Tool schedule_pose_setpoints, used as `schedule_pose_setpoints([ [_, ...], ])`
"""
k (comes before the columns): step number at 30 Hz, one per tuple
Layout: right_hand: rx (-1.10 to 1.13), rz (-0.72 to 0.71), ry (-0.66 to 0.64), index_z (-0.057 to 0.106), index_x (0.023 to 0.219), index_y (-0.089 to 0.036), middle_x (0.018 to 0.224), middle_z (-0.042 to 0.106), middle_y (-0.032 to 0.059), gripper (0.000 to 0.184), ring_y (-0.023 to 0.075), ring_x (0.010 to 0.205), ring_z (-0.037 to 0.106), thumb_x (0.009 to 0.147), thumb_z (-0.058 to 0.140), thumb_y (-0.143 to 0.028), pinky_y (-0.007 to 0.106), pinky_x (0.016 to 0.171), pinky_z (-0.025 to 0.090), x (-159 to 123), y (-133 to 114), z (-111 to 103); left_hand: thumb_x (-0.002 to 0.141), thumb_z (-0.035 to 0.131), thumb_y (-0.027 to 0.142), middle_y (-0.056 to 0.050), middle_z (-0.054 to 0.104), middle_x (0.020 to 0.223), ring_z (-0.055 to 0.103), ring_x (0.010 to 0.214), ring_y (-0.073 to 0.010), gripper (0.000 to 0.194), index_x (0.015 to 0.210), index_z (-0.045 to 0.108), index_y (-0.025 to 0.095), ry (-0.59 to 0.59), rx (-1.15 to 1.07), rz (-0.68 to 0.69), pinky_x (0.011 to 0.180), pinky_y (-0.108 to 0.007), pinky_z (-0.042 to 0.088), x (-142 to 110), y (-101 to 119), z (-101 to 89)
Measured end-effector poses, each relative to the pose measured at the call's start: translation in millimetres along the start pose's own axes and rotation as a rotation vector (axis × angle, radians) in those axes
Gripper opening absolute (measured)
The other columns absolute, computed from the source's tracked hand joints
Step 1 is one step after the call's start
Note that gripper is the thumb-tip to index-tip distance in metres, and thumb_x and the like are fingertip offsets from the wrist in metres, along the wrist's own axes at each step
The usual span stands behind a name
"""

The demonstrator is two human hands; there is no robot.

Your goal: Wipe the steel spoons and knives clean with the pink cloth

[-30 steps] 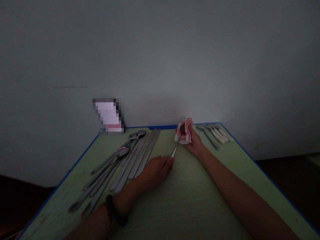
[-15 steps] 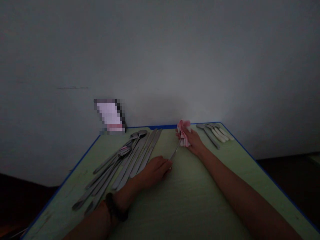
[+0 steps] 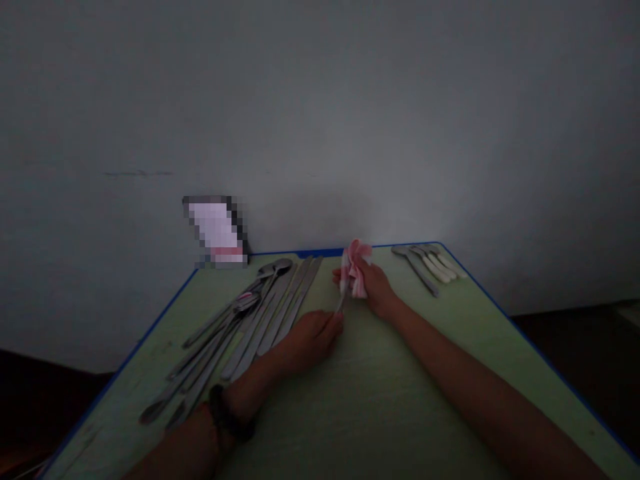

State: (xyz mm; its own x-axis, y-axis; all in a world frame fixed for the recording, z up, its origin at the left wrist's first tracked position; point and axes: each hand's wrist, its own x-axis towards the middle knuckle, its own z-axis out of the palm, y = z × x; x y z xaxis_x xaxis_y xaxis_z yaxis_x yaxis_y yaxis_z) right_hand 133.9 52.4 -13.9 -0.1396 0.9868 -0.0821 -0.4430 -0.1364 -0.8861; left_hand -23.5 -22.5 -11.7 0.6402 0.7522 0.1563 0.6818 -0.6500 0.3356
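Note:
My left hand (image 3: pixel 316 335) is closed on the near end of a thin metal piece of cutlery (image 3: pixel 341 304). Its far end disappears into a crumpled pink-and-white cloth (image 3: pixel 357 267), so its kind stays hidden. The cloth is bunched in my right hand (image 3: pixel 376 285), whose fingers wrap it around the metal. Left of my hands, several table knives (image 3: pixel 295 293) lie side by side. Against them rests a heap of spoons (image 3: pixel 283 265) and forks (image 3: pixel 247 301). At the far right lie a metal spoon (image 3: pixel 423 275) and several white-handled utensils (image 3: pixel 441 268).
A blurred-out upright device (image 3: pixel 215 230) leans near the wall at the table's far left corner. The pale green table (image 3: pixel 400 413) has a blue edge and its far side meets a grey wall (image 3: pixel 320 120).
My right hand and the cloth have moved left and nearer to my left hand, covering more of the metal piece. My left hand has barely moved.

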Motion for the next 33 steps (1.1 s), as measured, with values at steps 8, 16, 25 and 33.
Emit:
schedule_pose_setpoints([
  [8, 0.344, -0.067, -0.026, 0.064, 0.091, -0.021, 0.069, 0.066, -0.0015, 0.029, 0.0146, 0.062, 0.061, 0.080, 0.057, -0.047, 0.030, 0.067, 0.051, 10, 1, -3, 0.093, 0.025, 0.029, 0.003, 0.045, 0.058, 0.039, 0.053, -0.0106, 0.036, 0.064, 0.043, 0.018, -0.021, -0.273, -0.106, 0.053, -0.025, 0.029, 5, 1, -5.7],
  [16, 0.515, -0.148, -0.032, 0.065, 0.092, -0.019, 0.080, 0.070, 0.0010, 0.032, 0.0140, 0.073, 0.064, 0.088, 0.047, -0.045, 0.028, 0.076, 0.052, 19, -5, -9, 0.095, 0.023, 0.037, 0.004, 0.043, 0.052, 0.043, 0.050, -0.0101, 0.044, 0.059, 0.040, 0.019, -0.030, -0.509, -0.222, 0.053, -0.023, 0.033, 2, 6, -10.3],
  [25, 0.473, 0.024, -0.096, 0.065, 0.099, -0.017, 0.078, 0.071, 0.0021, 0.026, 0.0156, 0.071, 0.066, 0.089, 0.044, -0.029, 0.031, 0.076, 0.054, 17, -2, -14, 0.092, 0.028, 0.025, 0.003, 0.044, 0.056, 0.038, 0.051, -0.0100, 0.032, 0.064, 0.041, 0.019, -0.003, -0.299, -0.118, 0.052, -0.024, 0.028, 4, 0, -3.5],
  [33, 0.553, 0.045, -0.187, 0.064, 0.100, -0.015, 0.085, 0.071, 0.0054, 0.032, 0.0188, 0.077, 0.066, 0.089, 0.042, -0.036, 0.035, 0.074, 0.054, 12, -9, -14, 0.094, 0.024, 0.026, 0.001, 0.049, 0.060, 0.043, 0.055, -0.0117, 0.038, 0.065, 0.047, 0.018, -0.049, -0.151, -0.112, 0.055, -0.025, 0.030, 6, 6, -8.8],
])
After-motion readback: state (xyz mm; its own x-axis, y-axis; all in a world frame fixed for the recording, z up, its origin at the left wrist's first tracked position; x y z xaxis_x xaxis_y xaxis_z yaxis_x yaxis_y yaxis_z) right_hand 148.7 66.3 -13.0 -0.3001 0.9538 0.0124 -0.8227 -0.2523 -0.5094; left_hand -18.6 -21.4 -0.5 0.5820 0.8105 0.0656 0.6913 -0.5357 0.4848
